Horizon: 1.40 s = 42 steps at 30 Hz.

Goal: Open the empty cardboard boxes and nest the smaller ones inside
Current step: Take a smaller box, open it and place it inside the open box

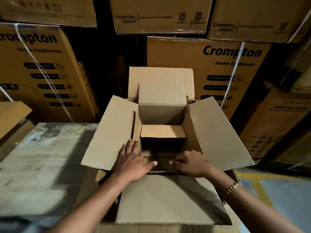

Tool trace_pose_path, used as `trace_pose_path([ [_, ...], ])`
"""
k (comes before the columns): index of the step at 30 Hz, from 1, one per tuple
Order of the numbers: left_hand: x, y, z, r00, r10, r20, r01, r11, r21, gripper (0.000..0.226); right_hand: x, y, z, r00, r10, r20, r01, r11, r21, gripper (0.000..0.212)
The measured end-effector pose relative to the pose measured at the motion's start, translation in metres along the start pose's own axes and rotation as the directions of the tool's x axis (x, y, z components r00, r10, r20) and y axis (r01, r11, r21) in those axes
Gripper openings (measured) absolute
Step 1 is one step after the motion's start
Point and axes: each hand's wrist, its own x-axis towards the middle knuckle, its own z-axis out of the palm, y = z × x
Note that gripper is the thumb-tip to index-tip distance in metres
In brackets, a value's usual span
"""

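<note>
A large plain cardboard box (218,132) stands open in front of me, its side flaps spread left and right and its near flap (168,199) folded toward me. A smaller open box (161,113) sits inside it, far flap upright; a still smaller box flap (162,131) shows lit within, above a dark interior. My left hand (134,162) lies flat, fingers spread, on the left inner edge and flap. My right hand (191,163) curls its fingers over the near inner flap edge; whether it grips I cannot tell.
Stacked printed Crompton cartons (227,68) form a wall behind and to both sides. A worn grey surface (42,157) lies to the left of the box. Another carton corner (11,115) juts in at far left. Painted floor (277,190) shows at right.
</note>
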Motion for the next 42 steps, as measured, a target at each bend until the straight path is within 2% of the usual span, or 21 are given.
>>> trace_pose_path([
  [3, -0.003, -0.002, 0.008, 0.996, -0.029, -0.086, 0.029, 1.0, -0.001, 0.092, 0.035, -0.002, -0.005, 0.987, 0.009, 0.162, -0.016, 0.999, 0.043, 0.028],
  [6, 0.002, -0.003, 0.014, 0.995, -0.018, -0.103, 0.021, 0.999, 0.027, 0.096, 0.08, 0.001, 0.0, 0.908, 0.046, 0.416, -0.003, 0.995, -0.104, 0.053],
  [8, 0.003, -0.005, 0.017, 0.993, -0.015, -0.115, 0.019, 0.999, 0.037, 0.09, 0.115, 0.015, 0.015, 0.854, 0.148, 0.499, -0.091, 0.986, -0.137, 0.069],
  [10, 0.003, -0.007, 0.018, 0.993, -0.012, -0.12, 0.015, 0.999, 0.028, 0.087, 0.144, 0.028, 0.027, 0.876, 0.236, 0.419, -0.153, 0.963, -0.223, 0.088],
  [13, 0.005, -0.008, 0.019, 0.993, 0.008, -0.119, -0.005, 1.0, 0.021, 0.088, 0.171, 0.032, 0.018, 0.976, 0.192, 0.103, -0.174, 0.972, -0.158, 0.094],
  [15, 0.006, -0.009, 0.019, 0.992, 0.01, -0.127, -0.006, 1.0, 0.024, 0.087, 0.184, 0.033, 0.001, 0.984, 0.168, -0.058, -0.173, 0.979, -0.111, 0.095],
  [17, 0.006, -0.009, 0.019, 0.991, 0.008, -0.137, -0.006, 1.0, 0.018, 0.086, 0.197, 0.036, -0.014, 0.981, 0.143, -0.134, -0.162, 0.975, -0.15, 0.094],
  [21, 0.007, -0.009, 0.02, 0.989, 0.007, -0.148, -0.01, 1.0, -0.02, 0.083, 0.222, 0.044, -0.03, 0.983, 0.132, -0.125, -0.153, 0.972, -0.179, 0.09],
  [24, 0.008, -0.009, 0.016, 0.994, 0.037, -0.101, -0.041, 0.999, -0.035, 0.082, 0.23, 0.049, -0.036, 0.985, 0.131, -0.11, -0.15, 0.971, -0.187, 0.087],
  [31, 0.021, 0.002, 0.01, 0.974, 0.226, -0.024, -0.227, 0.961, -0.159, 0.059, 0.213, 0.05, -0.047, 0.99, 0.096, -0.103, -0.116, 0.97, -0.214, 0.082],
  [38, 0.018, 0.006, 0.016, 0.977, 0.211, -0.04, -0.215, 0.948, -0.234, 0.052, 0.16, 0.054, -0.06, 0.981, 0.015, -0.196, -0.069, 0.959, -0.274, 0.073],
  [42, 0.016, 0.004, 0.009, 0.979, 0.204, -0.005, -0.198, 0.94, -0.278, 0.057, 0.121, 0.062, -0.065, 0.956, -0.009, -0.294, -0.07, 0.964, -0.258, 0.063],
])
